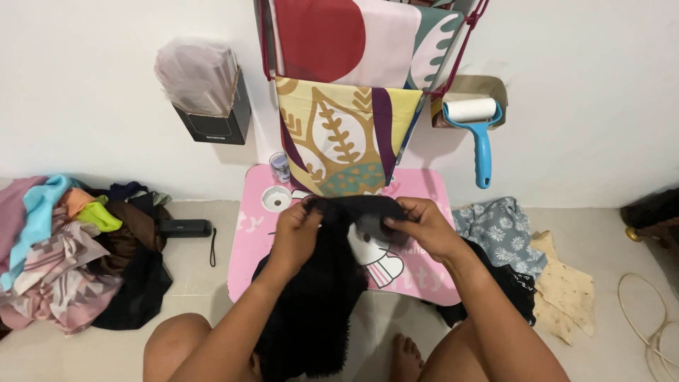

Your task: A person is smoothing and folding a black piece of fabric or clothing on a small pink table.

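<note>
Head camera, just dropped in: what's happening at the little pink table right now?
A seated person holds a black fuzzy fabric garment by its top edge, left hand and right hand both gripping it above the small pink cartoon-printed table. The cloth hangs down between the knees. A heap of mixed coloured clothes lies on the floor to the left, floral and cream cloths to the right. A blue-handled lint roller hangs on the wall.
</note>
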